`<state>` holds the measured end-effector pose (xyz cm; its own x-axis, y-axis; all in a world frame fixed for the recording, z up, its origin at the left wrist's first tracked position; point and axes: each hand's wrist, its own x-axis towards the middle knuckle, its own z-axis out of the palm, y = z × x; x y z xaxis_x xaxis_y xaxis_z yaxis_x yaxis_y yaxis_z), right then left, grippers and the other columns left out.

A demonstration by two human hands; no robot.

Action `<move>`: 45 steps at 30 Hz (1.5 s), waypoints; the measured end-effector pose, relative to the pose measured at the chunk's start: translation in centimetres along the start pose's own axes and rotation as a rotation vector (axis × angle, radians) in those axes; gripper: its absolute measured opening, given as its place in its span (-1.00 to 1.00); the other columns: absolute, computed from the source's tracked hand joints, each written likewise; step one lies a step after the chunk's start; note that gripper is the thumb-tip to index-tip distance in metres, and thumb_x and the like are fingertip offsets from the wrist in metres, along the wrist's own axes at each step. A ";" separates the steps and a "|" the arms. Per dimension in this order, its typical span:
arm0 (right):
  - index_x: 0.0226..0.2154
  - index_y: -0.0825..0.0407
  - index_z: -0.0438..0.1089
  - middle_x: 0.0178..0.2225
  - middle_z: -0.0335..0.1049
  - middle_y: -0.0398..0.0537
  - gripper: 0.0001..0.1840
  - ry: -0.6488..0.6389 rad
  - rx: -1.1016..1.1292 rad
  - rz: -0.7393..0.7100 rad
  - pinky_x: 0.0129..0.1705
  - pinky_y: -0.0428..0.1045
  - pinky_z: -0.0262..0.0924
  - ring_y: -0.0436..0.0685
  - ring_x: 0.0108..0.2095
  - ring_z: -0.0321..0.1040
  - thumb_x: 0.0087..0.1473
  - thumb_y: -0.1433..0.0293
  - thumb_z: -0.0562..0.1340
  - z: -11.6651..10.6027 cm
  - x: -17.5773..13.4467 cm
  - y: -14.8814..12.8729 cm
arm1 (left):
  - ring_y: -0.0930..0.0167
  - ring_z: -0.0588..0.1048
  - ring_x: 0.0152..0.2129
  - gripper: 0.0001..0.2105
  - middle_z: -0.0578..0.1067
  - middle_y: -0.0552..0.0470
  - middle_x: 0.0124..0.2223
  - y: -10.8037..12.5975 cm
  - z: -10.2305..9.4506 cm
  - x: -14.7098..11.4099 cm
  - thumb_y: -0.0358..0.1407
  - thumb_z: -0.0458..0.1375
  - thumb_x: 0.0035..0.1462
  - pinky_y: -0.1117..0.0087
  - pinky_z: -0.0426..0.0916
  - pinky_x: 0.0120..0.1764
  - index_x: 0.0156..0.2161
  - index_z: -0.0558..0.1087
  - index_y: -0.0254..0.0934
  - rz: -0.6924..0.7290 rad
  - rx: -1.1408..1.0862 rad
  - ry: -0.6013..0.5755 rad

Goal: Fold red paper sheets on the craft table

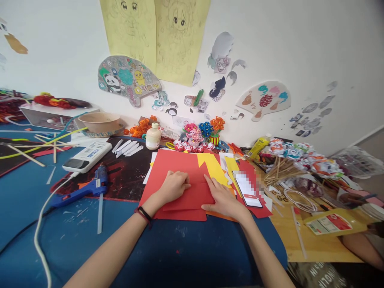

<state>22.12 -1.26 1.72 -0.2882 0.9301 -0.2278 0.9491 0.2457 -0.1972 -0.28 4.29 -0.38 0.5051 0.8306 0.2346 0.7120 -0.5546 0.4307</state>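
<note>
Sheets of red paper [177, 160] lie stacked in front of me, and the top piece has a crease or overlapping edge running across it. My left hand [175, 185] is curled into a fist and rests on the red paper, with nothing showing in it. Flat on the right part of the same paper lies my right hand [220, 196], fingers stretched and thumb spread toward the near edge. Yellow paper [214, 166] sticks out from beneath the red at the right.
On the left lie a blue glue gun [97, 184] and a white power strip [88, 156] with its cable. A cream bottle [153, 136] stands behind the paper. To the right are a phone [247, 190], bundled sticks [279, 170] and another person's arm [361, 248].
</note>
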 end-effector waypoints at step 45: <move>0.26 0.12 -0.79 0.37 -0.54 0.15 0.32 0.157 -0.059 -0.058 0.28 0.35 -0.34 0.30 0.36 -0.53 -0.02 0.01 0.27 2.5 2.3 -8.8 | 0.31 0.49 -0.36 -0.87 0.54 -0.07 -0.28 -0.6 -0.8 0.0 -0.30 0.01 0.19 0.37 0.22 -0.31 -0.28 0.40 -0.27 0.029 0.043 -0.072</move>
<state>12.80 -1.99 0.57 -0.3233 0.9440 -0.0652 0.9387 0.3112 -0.1482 -1.09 4.70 0.02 0.5585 0.8091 0.1828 0.7160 -0.5815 0.3863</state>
